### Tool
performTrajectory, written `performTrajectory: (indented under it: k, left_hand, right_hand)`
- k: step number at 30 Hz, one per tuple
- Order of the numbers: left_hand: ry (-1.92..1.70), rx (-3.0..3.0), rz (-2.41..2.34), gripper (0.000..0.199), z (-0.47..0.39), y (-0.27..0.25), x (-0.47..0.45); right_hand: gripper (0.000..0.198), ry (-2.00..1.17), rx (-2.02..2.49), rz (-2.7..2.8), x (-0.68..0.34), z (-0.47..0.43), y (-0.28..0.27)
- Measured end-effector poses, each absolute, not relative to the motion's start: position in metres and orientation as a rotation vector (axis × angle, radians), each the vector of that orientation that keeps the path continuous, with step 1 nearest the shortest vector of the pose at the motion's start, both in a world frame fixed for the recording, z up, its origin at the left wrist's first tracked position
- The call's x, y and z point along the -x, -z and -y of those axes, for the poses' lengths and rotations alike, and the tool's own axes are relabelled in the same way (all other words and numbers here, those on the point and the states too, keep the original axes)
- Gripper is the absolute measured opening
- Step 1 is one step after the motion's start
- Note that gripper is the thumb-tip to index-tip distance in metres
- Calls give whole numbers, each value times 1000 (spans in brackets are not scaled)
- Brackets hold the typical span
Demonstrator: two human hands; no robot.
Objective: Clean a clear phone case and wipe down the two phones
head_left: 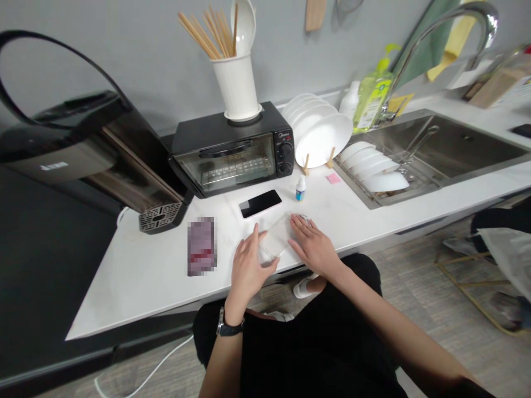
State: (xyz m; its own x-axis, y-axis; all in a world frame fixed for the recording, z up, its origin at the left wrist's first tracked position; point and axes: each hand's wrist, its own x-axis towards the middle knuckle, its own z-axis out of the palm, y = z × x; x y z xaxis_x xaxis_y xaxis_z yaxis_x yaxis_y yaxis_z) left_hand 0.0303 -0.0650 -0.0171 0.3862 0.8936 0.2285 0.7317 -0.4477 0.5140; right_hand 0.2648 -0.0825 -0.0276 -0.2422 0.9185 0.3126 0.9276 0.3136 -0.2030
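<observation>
Black clothing (319, 342) sits nearest, below the front edge of the counter (133, 287). On that counter, close to its front edge, lies a clear case (274, 236), the clock's centre, with the wall at 12. The left hand (248, 268) curves around its 8 o'clock end, thumb and fingers spread wide; the right hand (314, 247) lies flat over its 2 o'clock end, fingers straight.

Toward 8 o'clock the counter gives room out to its left corner; at 6 o'clock the edge leaves little. A phone (260, 203) lies near at 11, a small bottle (301, 189) stands at 1, and pink paper (333, 178) lies at 2. A blurred purple thing (202, 243) lies at 9.

Farther out, a black machine (95, 149) blocks 10 o'clock, a toaster oven (232, 163) 11, and racked plates (326, 138) 1. The sink (464, 141), with bowls (385, 181) in it, opens at 2.
</observation>
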Motion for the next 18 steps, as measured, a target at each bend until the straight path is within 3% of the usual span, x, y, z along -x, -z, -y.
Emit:
performTrajectory:
  k: [8,18]
  left_hand:
    - [-675,-2288,-1421,113,65,18,-30]
    - [-659,-2370,-1418,105,69,28,-21]
  right_hand:
    - [74,92,1798,2008,-206,49,28]
    - [64,-83,1371,2247,-180,102,20]
